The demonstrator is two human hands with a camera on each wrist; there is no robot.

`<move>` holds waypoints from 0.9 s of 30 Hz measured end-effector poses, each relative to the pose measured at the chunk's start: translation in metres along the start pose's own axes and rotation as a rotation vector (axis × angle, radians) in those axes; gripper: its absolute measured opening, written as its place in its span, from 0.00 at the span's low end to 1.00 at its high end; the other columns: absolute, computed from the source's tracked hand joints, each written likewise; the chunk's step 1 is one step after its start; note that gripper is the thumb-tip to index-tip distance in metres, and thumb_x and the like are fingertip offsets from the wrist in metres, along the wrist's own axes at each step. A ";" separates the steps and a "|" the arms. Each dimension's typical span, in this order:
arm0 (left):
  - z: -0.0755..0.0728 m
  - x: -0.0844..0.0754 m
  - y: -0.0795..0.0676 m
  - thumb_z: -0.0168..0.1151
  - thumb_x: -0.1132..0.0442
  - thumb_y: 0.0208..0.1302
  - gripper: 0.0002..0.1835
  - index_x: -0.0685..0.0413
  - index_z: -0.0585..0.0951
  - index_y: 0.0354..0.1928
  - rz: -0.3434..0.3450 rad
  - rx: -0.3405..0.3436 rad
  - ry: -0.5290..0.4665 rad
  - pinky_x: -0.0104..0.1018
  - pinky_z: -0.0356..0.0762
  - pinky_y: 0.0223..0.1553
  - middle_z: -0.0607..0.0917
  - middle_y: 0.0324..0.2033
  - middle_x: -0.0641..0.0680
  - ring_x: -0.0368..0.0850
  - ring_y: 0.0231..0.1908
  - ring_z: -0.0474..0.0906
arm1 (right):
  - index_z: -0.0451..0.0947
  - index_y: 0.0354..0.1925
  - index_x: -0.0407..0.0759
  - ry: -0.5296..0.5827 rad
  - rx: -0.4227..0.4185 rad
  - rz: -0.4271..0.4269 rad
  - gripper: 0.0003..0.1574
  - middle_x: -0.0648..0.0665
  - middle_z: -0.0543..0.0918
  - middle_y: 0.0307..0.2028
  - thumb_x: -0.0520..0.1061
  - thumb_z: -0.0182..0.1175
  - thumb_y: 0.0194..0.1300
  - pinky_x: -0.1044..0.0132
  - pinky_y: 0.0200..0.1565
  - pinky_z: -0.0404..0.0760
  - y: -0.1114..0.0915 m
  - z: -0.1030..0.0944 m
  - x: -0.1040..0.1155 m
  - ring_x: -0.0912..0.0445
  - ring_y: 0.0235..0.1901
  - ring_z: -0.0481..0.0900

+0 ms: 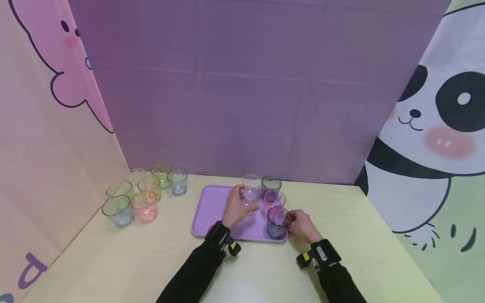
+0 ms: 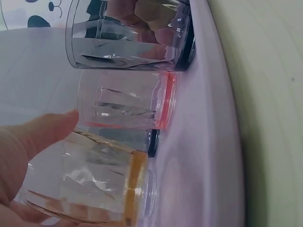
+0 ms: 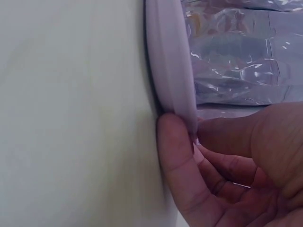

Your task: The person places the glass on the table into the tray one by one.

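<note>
My left hand (image 1: 238, 207) holds a clear glass (image 1: 250, 196) over the tray's right half; an amber band shows at its base in the left wrist view, where the thumb and fingers lie on opposite sides. The purple tray (image 1: 212, 210) has its right front rim between the thumb and fingers of my right hand (image 1: 303, 225). Closest to that hand is a dark grey glass (image 1: 278, 227). A pink glass (image 2: 128, 99) stands behind it, then another dark glass (image 1: 271, 184) and a clear glass (image 1: 251, 181) at the back.
On the table's left stand several tinted glasses, among them a blue glass (image 1: 120, 212), a pink glass (image 1: 145, 208) and a green glass (image 1: 162, 172). A purple cloth wall (image 1: 242, 92) rises at the back, with printed panels on both sides.
</note>
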State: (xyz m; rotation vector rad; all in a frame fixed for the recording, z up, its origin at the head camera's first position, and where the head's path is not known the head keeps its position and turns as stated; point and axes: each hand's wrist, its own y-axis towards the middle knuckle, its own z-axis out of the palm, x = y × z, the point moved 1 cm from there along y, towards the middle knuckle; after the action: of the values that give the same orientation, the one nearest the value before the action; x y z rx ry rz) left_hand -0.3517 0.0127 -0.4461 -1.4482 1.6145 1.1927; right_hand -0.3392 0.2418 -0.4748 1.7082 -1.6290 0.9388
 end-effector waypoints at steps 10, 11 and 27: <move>0.004 0.003 -0.001 0.76 0.60 0.37 0.45 0.58 0.64 0.60 -0.014 0.025 -0.028 0.50 0.72 0.52 0.75 0.53 0.64 0.59 0.51 0.74 | 0.76 0.33 0.31 -0.001 0.000 -0.001 0.20 0.40 0.79 0.30 0.20 0.46 0.41 0.63 0.24 0.82 0.000 0.000 -0.001 0.53 0.28 0.78; 0.004 0.003 -0.001 0.76 0.60 0.36 0.45 0.58 0.65 0.60 -0.007 0.024 -0.022 0.50 0.72 0.52 0.75 0.53 0.64 0.59 0.51 0.74 | 0.76 0.33 0.31 -0.002 0.002 0.000 0.20 0.40 0.78 0.30 0.20 0.46 0.41 0.63 0.24 0.82 0.000 0.000 -0.001 0.53 0.28 0.78; 0.004 0.004 -0.004 0.74 0.61 0.41 0.43 0.58 0.64 0.61 -0.005 0.053 0.004 0.51 0.71 0.53 0.75 0.54 0.65 0.59 0.51 0.74 | 0.75 0.29 0.33 0.013 0.006 0.005 0.17 0.40 0.78 0.28 0.21 0.46 0.43 0.62 0.24 0.82 0.000 0.000 -0.002 0.52 0.27 0.77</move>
State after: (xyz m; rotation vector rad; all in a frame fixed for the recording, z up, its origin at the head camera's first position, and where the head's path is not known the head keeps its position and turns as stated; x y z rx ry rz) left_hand -0.3493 0.0151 -0.4522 -1.4211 1.6327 1.1365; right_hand -0.3393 0.2427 -0.4765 1.6991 -1.6241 0.9557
